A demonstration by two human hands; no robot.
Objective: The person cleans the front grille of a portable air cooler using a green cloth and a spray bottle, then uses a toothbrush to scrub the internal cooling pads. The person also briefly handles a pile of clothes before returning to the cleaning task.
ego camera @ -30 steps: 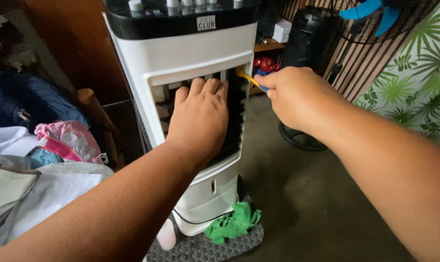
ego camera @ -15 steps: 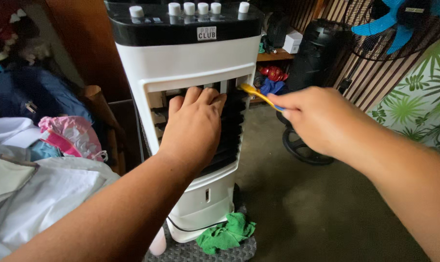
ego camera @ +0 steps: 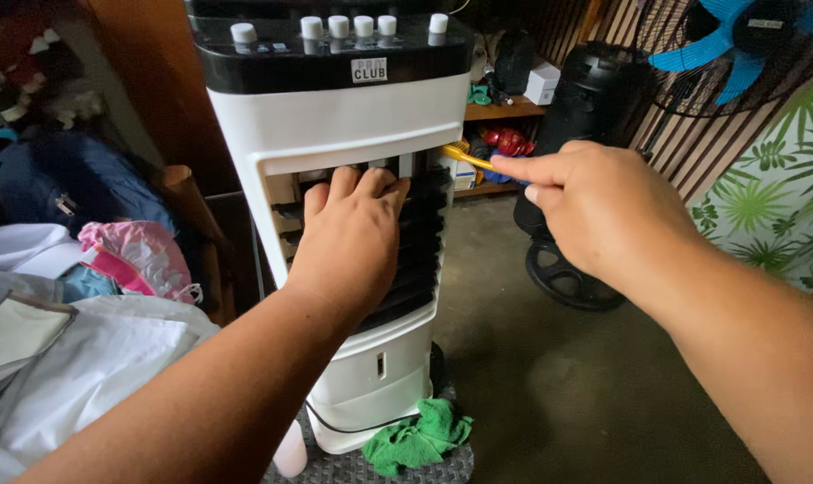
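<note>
A tall white air cooler (ego camera: 344, 116) with a black top and several white knobs stands in front of me. My left hand (ego camera: 348, 237) lies flat on its dark front louvres (ego camera: 420, 242), fingertips curled into the vent opening. My right hand (ego camera: 603, 206) pinches a thin yellow brush (ego camera: 464, 155) by its handle. The brush tip rests at the upper right corner of the vent.
A green cloth (ego camera: 415, 437) lies on a grey mat (ego camera: 370, 466) at the cooler's foot. A pile of clothes and bags (ego camera: 75, 296) fills the left. A black standing fan (ego camera: 603, 90) with blue blades, a shelf and a leaf-print wall are at right.
My right hand has drawn back slightly from the vent, lifted a little and straightened its forefinger along the brush. My left hand stays on the louvres. The view shifted a little.
</note>
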